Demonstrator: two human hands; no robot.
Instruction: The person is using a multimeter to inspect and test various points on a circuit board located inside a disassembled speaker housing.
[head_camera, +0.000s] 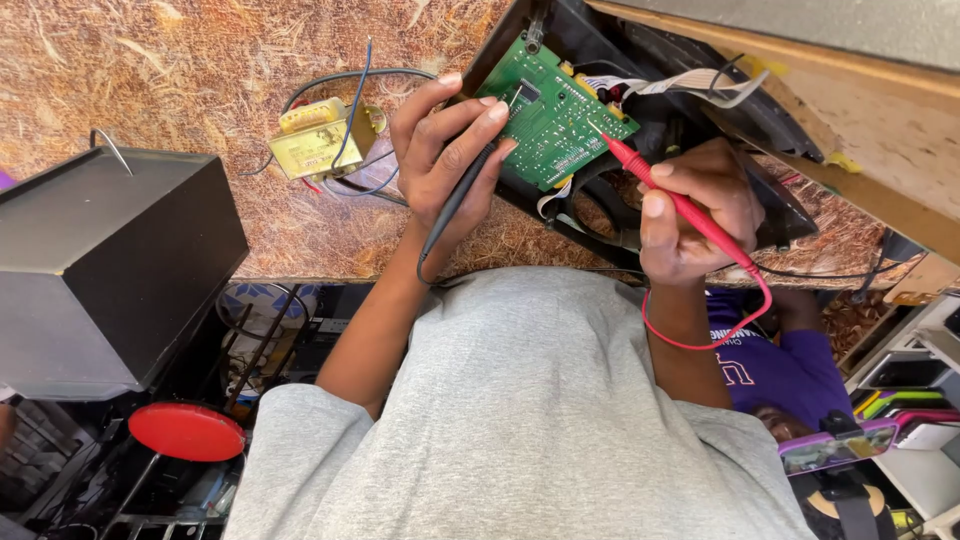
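Note:
A green circuit board (560, 125) sits inside an opened black device casing (600, 40) on a brown fibre-textured tabletop (150, 70). My left hand (440, 150) grips a black test probe (462, 195) with its tip at the board's left edge. My right hand (700, 215) grips a red test probe (650, 180), whose tip touches the board's right side. A red lead (700, 340) loops down from that probe around my wrist. White ribbon cables (700, 82) run from the casing behind the board.
A yellow transformer (315, 140) with blue and black wires lies left of my left hand. A large black box (100, 260) stands at the table's left edge. Below are a red round disc (185, 430) and, at right, another person in a purple shirt (775, 370) with a pink-cased phone (850, 440).

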